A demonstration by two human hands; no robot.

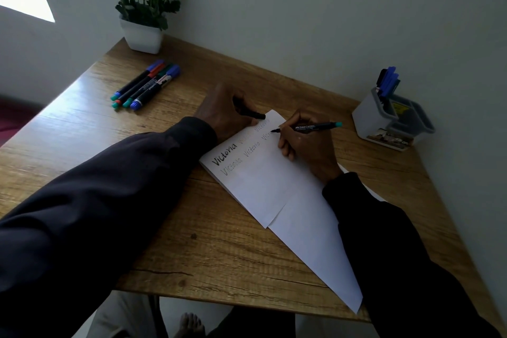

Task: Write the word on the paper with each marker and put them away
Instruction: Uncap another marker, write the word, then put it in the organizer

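We see the paper (pixel 274 189) in the middle of the frame. It is white, flat and smooth, and it lies slanted on the table (pixel 192 233). A second sheet sticks out from under it at the lower right, and its pointed corner reaches the table's near edge. The word "Victoria" is written on the paper in two rows, near its top end.

The right hand (pixel 304 145) rests on the paper. Its fingers are curled tight around a thin black marker (pixel 312 127) with a green end. The marker's tip touches the paper at the end of the second row.

The left hand (pixel 222 112) lies at the paper's top corner. Its fingers are curled around a short black cap (pixel 251 113). Both arms wear dark sleeves.

The table is brown wood with long lines in it. At the upper left, four markers (pixel 145 85) lie side by side, touching, with bare wood between them and the paper. At the right, a grey holder (pixel 384 121) stands near the wall (pixel 301 8), and blue markers (pixel 388 81) stick up out of it. A strip of bare wood lies between the holder and the right hand.

A square white pot (pixel 141 35) of white flowers stands at the table's far corner.
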